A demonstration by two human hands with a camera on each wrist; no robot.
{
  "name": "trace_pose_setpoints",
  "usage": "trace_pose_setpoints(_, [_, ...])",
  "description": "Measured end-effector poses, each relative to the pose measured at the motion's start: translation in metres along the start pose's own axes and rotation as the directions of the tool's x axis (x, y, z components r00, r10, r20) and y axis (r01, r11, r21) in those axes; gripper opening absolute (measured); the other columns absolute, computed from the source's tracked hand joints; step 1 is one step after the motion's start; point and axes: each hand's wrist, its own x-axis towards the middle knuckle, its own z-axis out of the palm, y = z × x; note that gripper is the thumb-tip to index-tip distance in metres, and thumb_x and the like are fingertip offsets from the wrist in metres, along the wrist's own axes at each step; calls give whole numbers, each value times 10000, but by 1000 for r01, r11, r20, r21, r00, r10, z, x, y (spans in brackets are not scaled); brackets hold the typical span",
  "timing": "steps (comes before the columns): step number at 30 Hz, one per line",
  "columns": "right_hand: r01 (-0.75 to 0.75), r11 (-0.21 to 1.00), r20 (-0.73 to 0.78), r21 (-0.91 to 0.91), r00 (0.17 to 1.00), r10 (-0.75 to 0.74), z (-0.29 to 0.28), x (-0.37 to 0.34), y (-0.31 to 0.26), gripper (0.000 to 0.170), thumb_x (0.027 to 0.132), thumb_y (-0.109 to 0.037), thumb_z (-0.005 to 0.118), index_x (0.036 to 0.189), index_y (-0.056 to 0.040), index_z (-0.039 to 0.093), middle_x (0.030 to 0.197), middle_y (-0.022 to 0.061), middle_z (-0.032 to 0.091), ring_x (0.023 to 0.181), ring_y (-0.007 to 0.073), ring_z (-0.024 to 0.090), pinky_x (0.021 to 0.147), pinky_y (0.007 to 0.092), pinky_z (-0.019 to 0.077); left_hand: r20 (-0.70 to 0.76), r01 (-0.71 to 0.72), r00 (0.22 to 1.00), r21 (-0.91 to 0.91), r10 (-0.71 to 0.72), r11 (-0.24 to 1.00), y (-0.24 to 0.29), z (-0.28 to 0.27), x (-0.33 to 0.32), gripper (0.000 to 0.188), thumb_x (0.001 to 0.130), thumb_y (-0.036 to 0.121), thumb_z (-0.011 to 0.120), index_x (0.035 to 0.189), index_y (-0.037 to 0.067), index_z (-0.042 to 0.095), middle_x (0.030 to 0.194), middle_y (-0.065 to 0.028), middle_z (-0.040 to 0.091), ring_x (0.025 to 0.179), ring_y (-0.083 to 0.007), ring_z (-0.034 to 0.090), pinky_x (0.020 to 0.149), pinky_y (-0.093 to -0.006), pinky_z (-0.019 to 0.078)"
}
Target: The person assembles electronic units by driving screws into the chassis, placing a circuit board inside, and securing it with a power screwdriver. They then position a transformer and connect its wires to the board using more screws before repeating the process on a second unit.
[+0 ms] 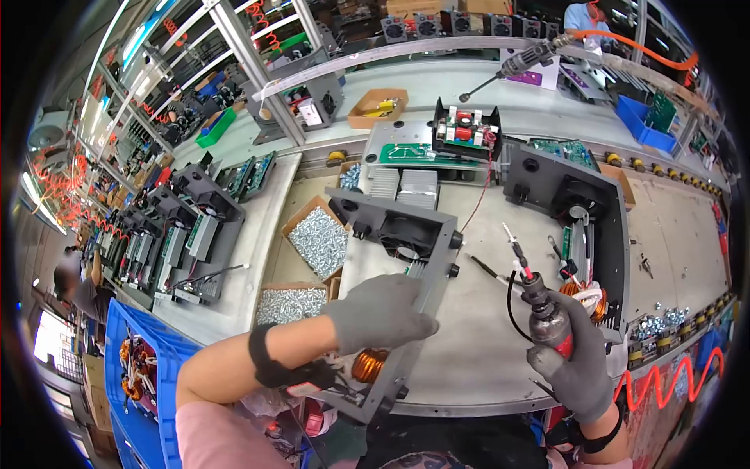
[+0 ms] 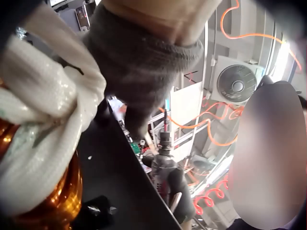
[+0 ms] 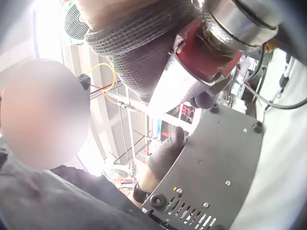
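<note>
My gloved left hand (image 1: 383,313) grips the side of a grey metal chassis (image 1: 439,285) that stands tilted up on its edge. Its fan (image 1: 406,234) sits at the far end and a copper coil (image 1: 369,365) at the near end. In the right wrist view, screws, slots and rubber feet show on the underside of the chassis (image 3: 211,158). My gloved right hand (image 1: 576,367) holds a power screwdriver (image 1: 547,313), fingers wrapped round its body and the bit pointing away from me. A second chassis (image 1: 617,266), with fan and coil inside, stands just right of the screwdriver.
Cardboard boxes of screws (image 1: 316,238) lie left of the held chassis. More chassis (image 1: 207,234) line the left bench. A blue crate (image 1: 160,367) holds coils at lower left. Another screwdriver (image 1: 527,61) hangs overhead. Loose screws (image 1: 660,322) lie at right.
</note>
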Motion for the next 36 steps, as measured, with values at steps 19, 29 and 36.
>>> trace_pose_setpoints(19, [-39, 965, -36, 261, 998, 50, -47, 27, 37, 703, 824, -201, 696, 1387, 26, 342, 1024, 55, 549, 760, 93, 508, 650, 210, 432, 4, -211, 973, 418, 230, 884, -21, -123, 74, 265, 871, 326, 541, 948, 92, 640, 847, -119, 643, 793, -303, 628, 710, -407, 496])
trace_pose_setpoints(29, [-22, 967, -67, 255, 997, 40, -44, 32, 34, 785, 807, -363, 725, 1372, 36, 353, 1026, 63, 545, 786, 100, 511, 655, 219, 436, -463, 116, 778, 771, 425, 627, 23, -110, 198, 363, 809, 402, 629, 937, 63, 622, 860, -126, 621, 796, -289, 640, 682, -406, 509])
trace_pose_setpoints(36, [-3, 966, -65, 259, 998, 21, -42, 31, 37, 744, 814, -310, 723, 1366, 34, 361, 1031, 61, 541, 817, 99, 507, 669, 217, 434, -305, 62, 925, 709, 226, 703, 10, -117, 163, 486, 792, 547, 594, 843, 68, 661, 827, -144, 658, 802, -285, 658, 677, -413, 513])
